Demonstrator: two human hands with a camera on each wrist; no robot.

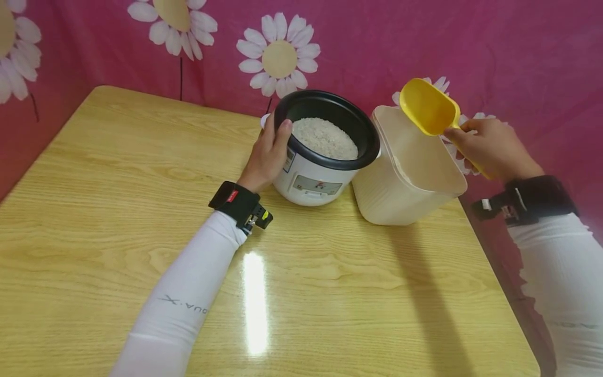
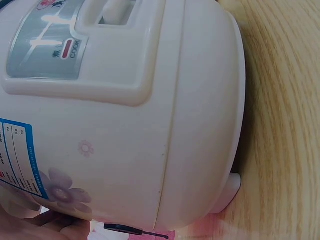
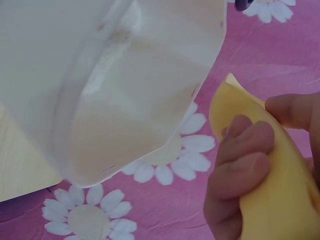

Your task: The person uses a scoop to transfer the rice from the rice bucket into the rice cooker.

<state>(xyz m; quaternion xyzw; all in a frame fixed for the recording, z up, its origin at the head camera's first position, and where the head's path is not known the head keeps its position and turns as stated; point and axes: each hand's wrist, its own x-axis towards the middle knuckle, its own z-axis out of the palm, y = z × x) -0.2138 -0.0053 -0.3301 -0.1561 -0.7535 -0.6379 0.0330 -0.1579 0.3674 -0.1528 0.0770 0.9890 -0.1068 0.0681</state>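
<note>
A white rice cooker (image 1: 306,183) with a black inner pot (image 1: 339,109) stands near the back of the table, with white rice (image 1: 325,137) in the pot. My left hand (image 1: 267,157) grips the cooker's left side, thumb at the dark rim; most of its fingers are hidden. In the left wrist view the cooker's front panel (image 2: 45,45) shows close up. My right hand (image 1: 494,149) holds a yellow scoop (image 1: 428,107) by its handle, above the cream bin (image 1: 395,193). No rice shows in the scoop's bowl. A little rice (image 3: 107,62) lies inside the bin in the right wrist view.
The bin stands just right of the cooker, near the right edge of the wooden table (image 1: 141,235). Behind the table hangs a pink cloth (image 1: 358,47) with white flowers. Bright light reflects off the tabletop in front.
</note>
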